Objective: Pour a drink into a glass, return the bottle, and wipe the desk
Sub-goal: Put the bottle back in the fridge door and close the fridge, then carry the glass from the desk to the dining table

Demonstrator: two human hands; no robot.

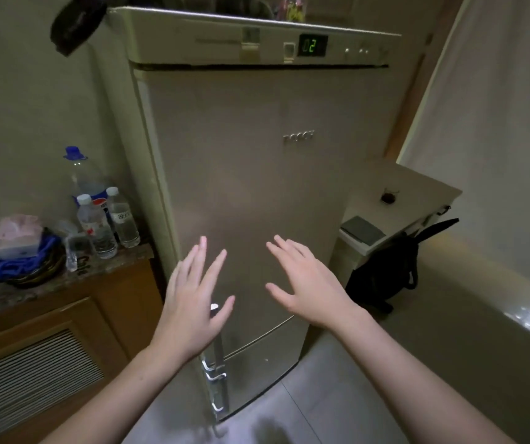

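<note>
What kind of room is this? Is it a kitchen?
Probably a kitchen corner in a home, though it could be a small flat. A tall fridge fills the middle, drink bottles stand on a counter beside it, and a white desk sits to its right.

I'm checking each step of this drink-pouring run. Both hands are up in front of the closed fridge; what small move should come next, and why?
Probably the left hand should close on the fridge door handle just behind it and pull. The fridge door is shut, both the left hand and the right hand are open and empty, and a glass already stands on the desk.
</note>
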